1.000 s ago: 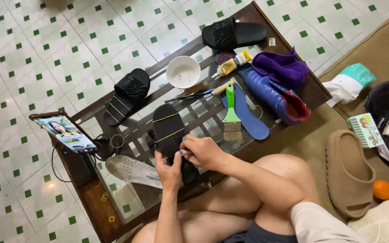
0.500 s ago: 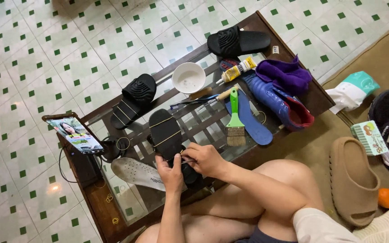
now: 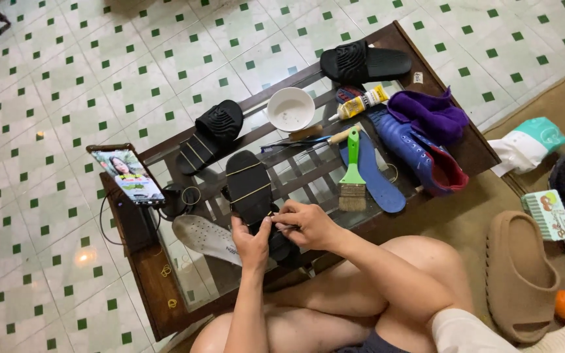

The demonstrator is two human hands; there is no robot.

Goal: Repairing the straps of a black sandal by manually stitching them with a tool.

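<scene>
Table (image 3: 472, 153): glass top, wooden frame.
Black sandal (image 3: 251, 189): sole up, near edge, rubber bands across it.
My left hand (image 3: 251, 243): fingers clamped on its heel.
My right hand (image 3: 308, 224): fingertips pinched there on something small. Best done with heel pinned, pulling evenly.

On the table (image 3: 472, 153), a bowl (image 3: 290, 108) sits behind the brush (image 3: 352, 175), phone (image 3: 127, 176) far left.
</scene>
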